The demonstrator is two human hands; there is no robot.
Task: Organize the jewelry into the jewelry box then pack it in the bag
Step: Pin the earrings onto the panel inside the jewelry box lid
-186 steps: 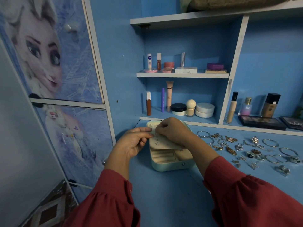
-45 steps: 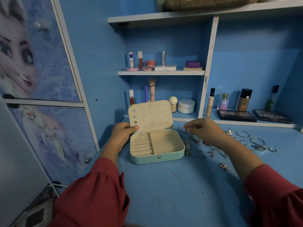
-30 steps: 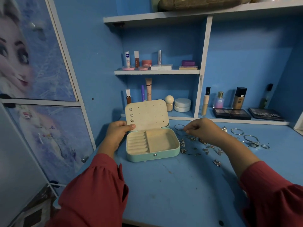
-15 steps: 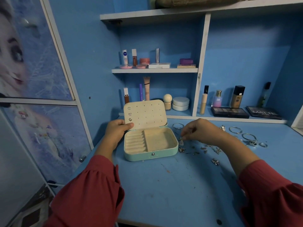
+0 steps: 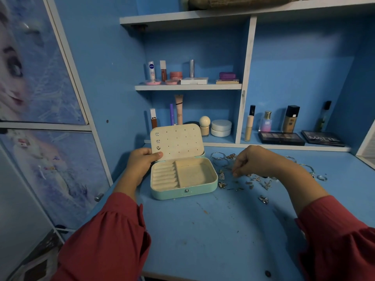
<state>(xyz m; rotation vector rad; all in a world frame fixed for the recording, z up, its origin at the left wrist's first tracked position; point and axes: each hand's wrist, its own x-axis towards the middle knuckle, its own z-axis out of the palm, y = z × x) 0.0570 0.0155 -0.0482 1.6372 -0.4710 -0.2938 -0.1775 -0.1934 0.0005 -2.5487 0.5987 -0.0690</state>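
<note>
Gripping lid (image 5: 178,141) edge, left hand (image 5: 140,165).

head-worn view, facing forward and down (wide-angle), near desk (image 5: 203,230)

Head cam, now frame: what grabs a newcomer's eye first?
The open mint jewelry box at center, its earring panel held upright by the left hand. Right of it, loose jewelry is scattered on the blue desk, with the right hand reaching into it.
</note>
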